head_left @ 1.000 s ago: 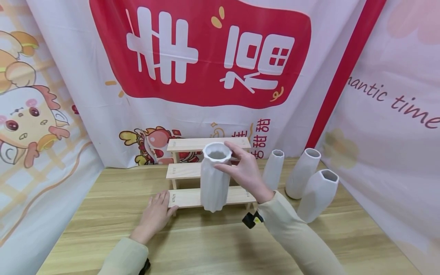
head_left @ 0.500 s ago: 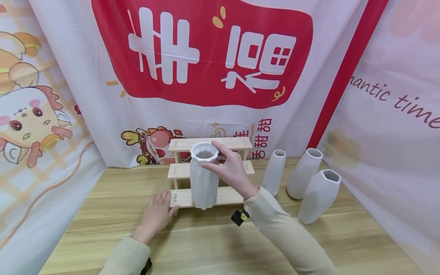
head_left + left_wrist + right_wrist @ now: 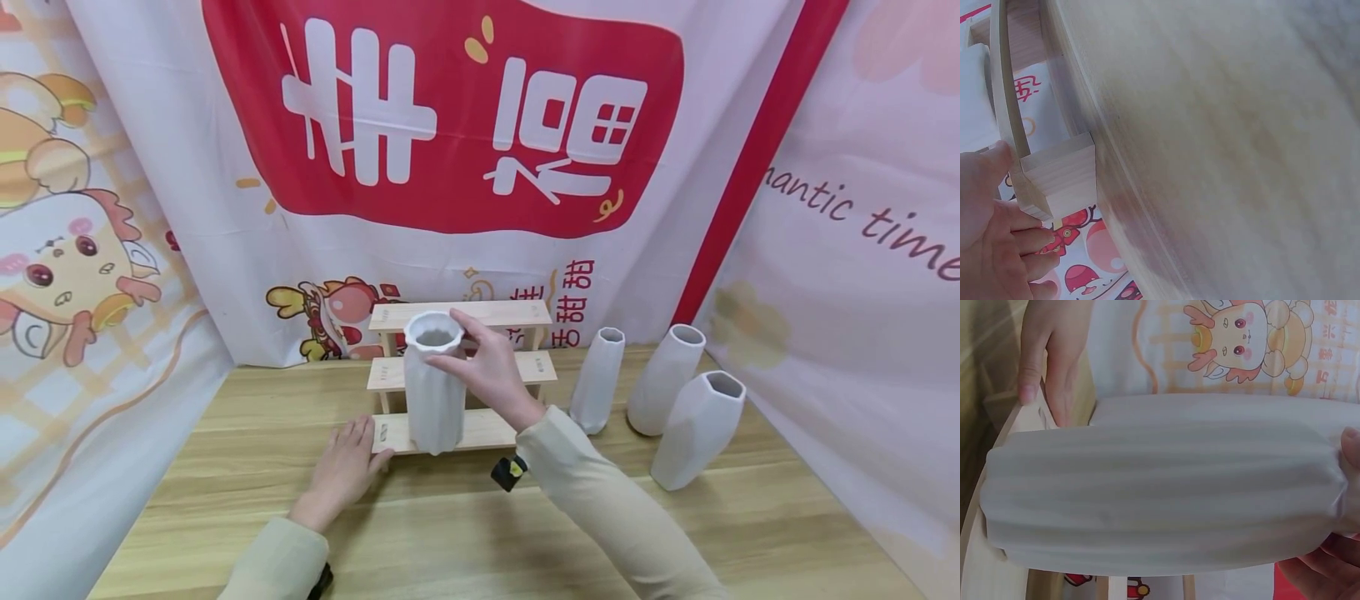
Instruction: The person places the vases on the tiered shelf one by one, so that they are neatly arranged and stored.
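In the head view, a tall white fluted vase [image 3: 435, 400] stands upright at the lowest tier of a wooden three-tier shelf [image 3: 495, 427], its base overlapping the board's front edge. My right hand [image 3: 487, 367] pinches the vase by its scalloped rim, thumb in front and fingers behind. The right wrist view shows the vase's ribbed side [image 3: 1160, 494] filling the frame, its base against the board. At the shelf's left end, my left hand [image 3: 345, 462] holds the lowest board, thumb at the front edge. The left wrist view has the left hand's thumb and fingers around the board end [image 3: 1060, 175].
Three more white vases stand on the table right of the shelf: a slim one [image 3: 597, 383], a rounded one [image 3: 663, 383] and a faceted one [image 3: 697, 433]. A printed cloth backdrop [image 3: 450, 117] hangs behind, with more cloth at both sides.
My right hand has moved left with the fluted vase, from around the shelf's middle toward its left half. The left hand stays on the board's end.
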Motion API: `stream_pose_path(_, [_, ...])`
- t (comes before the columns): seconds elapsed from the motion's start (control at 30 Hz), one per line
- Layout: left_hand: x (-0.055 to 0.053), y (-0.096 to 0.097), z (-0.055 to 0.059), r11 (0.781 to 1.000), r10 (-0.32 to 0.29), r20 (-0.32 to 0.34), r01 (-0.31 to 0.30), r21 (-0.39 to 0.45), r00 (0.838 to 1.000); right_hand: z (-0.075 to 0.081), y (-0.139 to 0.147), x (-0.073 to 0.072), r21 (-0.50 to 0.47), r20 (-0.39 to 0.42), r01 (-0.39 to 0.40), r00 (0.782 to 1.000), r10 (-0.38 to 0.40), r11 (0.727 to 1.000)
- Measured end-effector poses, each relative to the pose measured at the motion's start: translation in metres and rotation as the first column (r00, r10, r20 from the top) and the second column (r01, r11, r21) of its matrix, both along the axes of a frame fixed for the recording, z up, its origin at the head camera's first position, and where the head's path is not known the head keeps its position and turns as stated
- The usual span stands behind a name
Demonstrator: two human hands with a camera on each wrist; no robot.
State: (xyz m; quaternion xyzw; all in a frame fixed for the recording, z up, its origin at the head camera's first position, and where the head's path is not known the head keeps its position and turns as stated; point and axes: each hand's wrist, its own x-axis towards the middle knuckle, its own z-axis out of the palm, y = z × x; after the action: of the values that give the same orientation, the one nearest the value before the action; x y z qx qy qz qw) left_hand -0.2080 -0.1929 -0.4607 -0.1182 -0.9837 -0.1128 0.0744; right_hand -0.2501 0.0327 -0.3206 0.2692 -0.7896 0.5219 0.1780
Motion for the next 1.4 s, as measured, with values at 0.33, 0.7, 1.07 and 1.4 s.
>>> stream_pose_path(0.33, [0.001, 0.0, 0.001, 1.0, 0.006, 0.009, -0.006, -0.018, 1.0, -0.005, -0.009, -0.003, 0.008, -0.017, 0.006, 1.0, -0.006, 1.0])
stream_pose_path(0.7, [0.002, 0.001, 0.002, 1.0, 0.006, 0.023, -0.006, -0.011, 1.0, -0.005, -0.013, -0.004, 0.01, 0.0, -0.009, 1.0, 0.009, 1.0])
stream_pose_path(1.07, [0.001, 0.001, 0.001, 1.0, 0.004, 0.0, -0.004, -0.024, 1.0, -0.003, -0.015, -0.006, 0.016, 0.029, -0.036, 0.999, 0.035, 0.999])
stream_pose_path(1.4, [0.002, 0.001, 0.001, 1.0, 0.006, -0.005, -0.006, -0.013, 1.0, -0.003, -0.019, -0.008, 0.033, 0.042, -0.077, 0.996, 0.076, 0.996])
